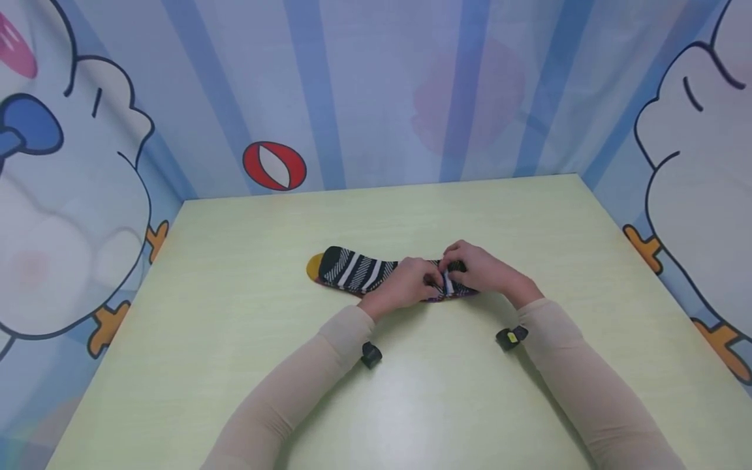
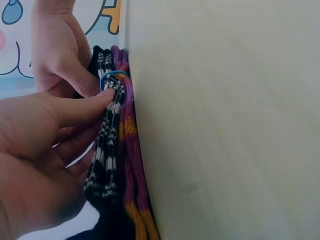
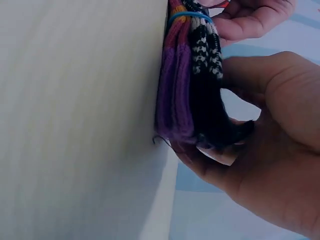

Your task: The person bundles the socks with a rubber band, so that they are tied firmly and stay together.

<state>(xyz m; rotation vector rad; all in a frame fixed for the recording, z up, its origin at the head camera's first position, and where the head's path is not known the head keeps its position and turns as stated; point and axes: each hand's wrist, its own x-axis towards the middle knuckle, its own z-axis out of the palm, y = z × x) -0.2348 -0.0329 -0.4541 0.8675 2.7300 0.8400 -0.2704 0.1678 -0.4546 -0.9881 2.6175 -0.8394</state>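
Socks lie stacked on the table in the head view, a black-and-white striped sock (image 1: 360,272) on top. From beneath it pokes a yellow toe (image 1: 313,267); the left wrist view shows purple-and-orange socks (image 2: 131,150) under the black-and-white ones. Near the cuff end, a thin blue rubber band (image 3: 192,16) circles the stack. My left hand (image 1: 408,284) pinches the top sock right at the band, its thumb (image 2: 85,107) pressed on the knit. With thumb and fingers curled, my right hand (image 1: 478,267) holds the black cuff end (image 3: 212,110) of the stack.
The pale table (image 1: 235,339) extends around the socks. Behind it hangs a blue striped backdrop (image 1: 376,91) with cartoon figures on both sides. Black wrist devices (image 1: 510,338) sit beneath both forearms, close over the table.
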